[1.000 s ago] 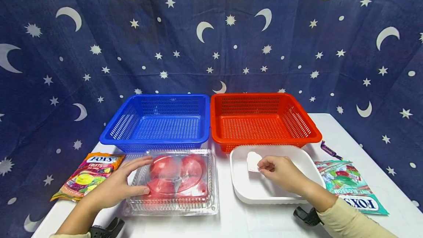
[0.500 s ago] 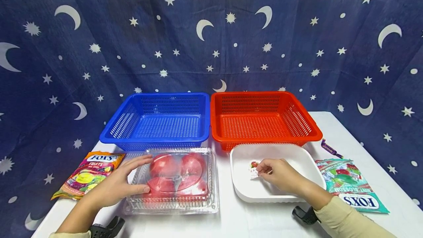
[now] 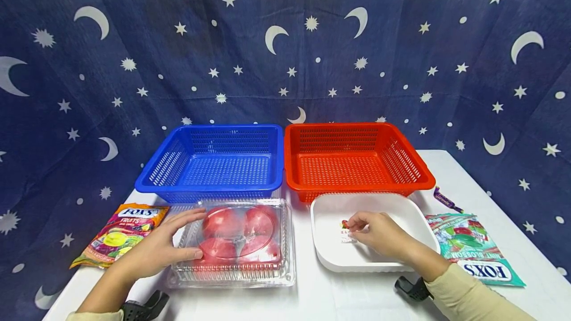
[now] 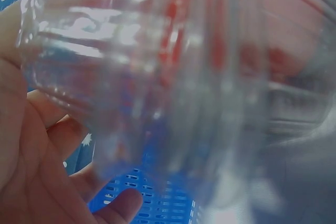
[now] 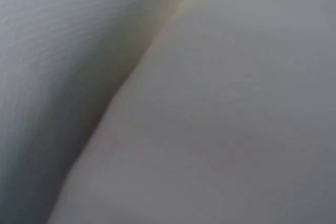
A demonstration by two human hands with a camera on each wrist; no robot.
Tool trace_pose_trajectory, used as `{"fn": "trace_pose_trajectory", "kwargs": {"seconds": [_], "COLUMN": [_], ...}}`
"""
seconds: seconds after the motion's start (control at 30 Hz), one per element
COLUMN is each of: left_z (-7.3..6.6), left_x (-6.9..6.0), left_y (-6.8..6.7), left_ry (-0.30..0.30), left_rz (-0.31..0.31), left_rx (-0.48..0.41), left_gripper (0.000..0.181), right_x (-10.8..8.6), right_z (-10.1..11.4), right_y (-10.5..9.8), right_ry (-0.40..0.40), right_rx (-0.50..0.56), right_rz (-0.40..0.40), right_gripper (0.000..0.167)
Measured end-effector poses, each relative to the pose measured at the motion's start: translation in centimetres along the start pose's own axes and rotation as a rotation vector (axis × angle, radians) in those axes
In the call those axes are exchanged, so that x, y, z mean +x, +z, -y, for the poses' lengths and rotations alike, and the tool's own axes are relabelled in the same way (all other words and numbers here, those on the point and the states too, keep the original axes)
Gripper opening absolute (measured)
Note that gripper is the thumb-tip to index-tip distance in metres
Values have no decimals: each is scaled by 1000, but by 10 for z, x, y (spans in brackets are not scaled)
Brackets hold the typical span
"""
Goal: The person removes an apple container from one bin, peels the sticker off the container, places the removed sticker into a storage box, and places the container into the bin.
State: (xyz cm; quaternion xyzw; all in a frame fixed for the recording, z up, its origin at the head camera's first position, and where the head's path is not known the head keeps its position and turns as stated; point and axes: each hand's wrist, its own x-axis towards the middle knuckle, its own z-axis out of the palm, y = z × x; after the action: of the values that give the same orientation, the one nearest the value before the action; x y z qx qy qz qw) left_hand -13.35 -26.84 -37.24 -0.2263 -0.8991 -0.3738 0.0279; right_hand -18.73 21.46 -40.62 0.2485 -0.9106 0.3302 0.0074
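Note:
My right hand (image 3: 382,233) reaches into a white tray (image 3: 322,251) in the head view and pinches a small white label (image 3: 347,236) with a red picture. The label is low over the tray floor; whether it touches cannot be told. My left hand (image 3: 156,247) rests against the left side of a clear plastic clamshell box (image 3: 289,261), fingers spread and thumb at its lid. Several round red fruits (image 3: 221,223) show through the lid. In the left wrist view the box fills most of the picture beside the left palm (image 4: 37,166). The right wrist view holds only blurred pale surfaces.
A blue basket (image 3: 147,185) and a red basket (image 3: 424,182) stand side by side behind. An orange candy bag (image 3: 117,232) lies at left, a green candy bag (image 3: 477,246) at right. A small purple wrapped candy (image 3: 447,200) lies beyond the green bag.
The label has turned from its blank white side to its printed side and shifted slightly right with my right fingers. My left hand and the box stay in place.

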Motion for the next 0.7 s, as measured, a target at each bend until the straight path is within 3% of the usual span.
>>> {"fn": "trace_pose_trajectory", "kwargs": {"seconds": [0.27,0.5,0.7], "left_z": [0,-2,2], "left_x": [-1,1,-1], "left_y": [0,-3,-8], "left_ry": [1,5,-16], "left_rz": [-4,3,-23], "left_rx": [10,13,13], "left_gripper": [70,69,64], "right_x": [-1,-1,1], "right_z": [5,13,27], "right_y": [-8,-12,-6], "right_ry": [30,-27,-68], "right_rx": [40,64,86], "right_rz": [-5,-45,-24], "right_gripper": [23,43,53]}}
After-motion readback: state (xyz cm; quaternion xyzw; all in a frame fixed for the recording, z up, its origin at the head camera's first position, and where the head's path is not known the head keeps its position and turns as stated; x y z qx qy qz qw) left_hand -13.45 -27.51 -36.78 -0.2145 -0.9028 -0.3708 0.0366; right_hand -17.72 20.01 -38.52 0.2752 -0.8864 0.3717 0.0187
